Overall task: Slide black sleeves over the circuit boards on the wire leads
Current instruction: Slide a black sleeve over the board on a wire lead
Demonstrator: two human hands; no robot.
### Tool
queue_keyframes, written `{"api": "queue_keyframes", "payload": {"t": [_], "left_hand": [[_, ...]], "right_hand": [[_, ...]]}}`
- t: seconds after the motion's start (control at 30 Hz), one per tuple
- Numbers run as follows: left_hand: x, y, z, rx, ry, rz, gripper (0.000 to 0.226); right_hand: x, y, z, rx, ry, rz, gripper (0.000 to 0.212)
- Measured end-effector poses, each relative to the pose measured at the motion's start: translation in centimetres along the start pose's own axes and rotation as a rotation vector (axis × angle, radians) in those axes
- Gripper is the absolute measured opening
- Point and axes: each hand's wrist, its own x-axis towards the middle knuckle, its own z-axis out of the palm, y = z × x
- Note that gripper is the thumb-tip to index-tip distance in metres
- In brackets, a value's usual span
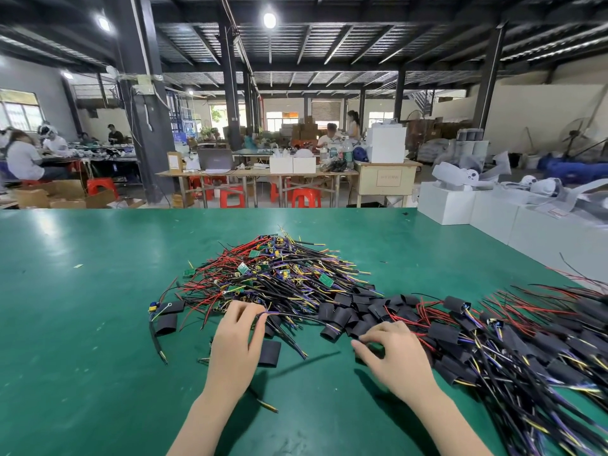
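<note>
A tangled heap of wire leads with small green circuit boards point(273, 278) lies in the middle of the green table point(82, 324). Loose black sleeves point(345, 315) are piled just right of it. My left hand point(235, 340) reaches into the heap's near edge and pinches a thin wire lead point(273, 313) between thumb and fingers. My right hand point(391, 355) rests at the sleeve pile, its fingertips curled onto a black sleeve point(363, 329). A single flat sleeve point(269, 353) lies between my hands. Sleeved leads point(510, 350) spread across the right side.
White boxes point(487, 222) with white devices line the table's far right edge. Two stray sleeves and a connector point(164, 315) lie left of the heap. Beyond the table stand workbenches, red stools and seated people.
</note>
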Motion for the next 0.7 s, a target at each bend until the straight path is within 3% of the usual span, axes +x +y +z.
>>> {"api": "queue_keyframes", "payload": {"t": [0.13,0.27,0.37,0.47,0.57,0.7], "left_hand": [[0.2,-0.1,0.1,-0.002,0.098,-0.113,0.008],[0.6,-0.2,-0.2,-0.075,0.265,-0.258,0.011],[0.5,-0.2,-0.3,-0.162,0.266,-0.348,0.015],[0.2,-0.5,-0.2,-0.145,0.237,-0.382,0.016],[0.2,-0.8,-0.1,-0.162,0.222,-0.420,0.016],[0.2,-0.9,0.1,-0.165,0.222,-0.416,0.016]], "right_hand": [[0.8,-1.8,0.2,0.026,-0.067,-0.035,0.018],[1.3,-5.9,1.6,0.039,-0.275,-0.310,0.022],[2.3,-9.3,3.2,0.028,-0.408,-0.534,0.046],[3.6,-11.6,4.4,-0.235,-0.481,-0.715,0.065],[4.6,-12.9,4.9,-0.404,-0.462,-0.822,0.055],[5.5,-12.6,4.2,-0.363,-0.442,-0.780,0.036]]}}
